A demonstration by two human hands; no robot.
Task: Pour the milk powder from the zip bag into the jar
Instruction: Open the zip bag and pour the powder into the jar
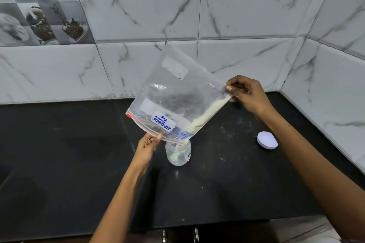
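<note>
- Both forearms reach in from the near edge of the black counter (59, 163), and they are the closest things to the lens; the hands work apart, one at each end of the zip bag (177, 92).
- Left hand (147, 147) pinches the zip edge of the bag between thumb and fingers, just beside the jar (178, 153), seemingly to steer the opening.
- Right hand (246, 94) is clamped on the bag's high corner, lifting it so the bag hangs tilted, zip edge lowest.
- That slant looks deliberate: the milk powder (207, 113) has gathered in a pale cream band along the bag's lower right side, running down toward the corner over the jar's mouth.
- Whether powder is falling right now I cannot tell; the jar shows only a little pale content.
- Jar stands upright near the middle of the counter, clear, small and narrow-mouthed, touching or just under the bag's corner.
- Its white lid (267, 140) lies well apart toward the counter's right edge, out of the way.
- Bag is clear plastic, dusted inside, with a blue-lettered label upside down.
</note>
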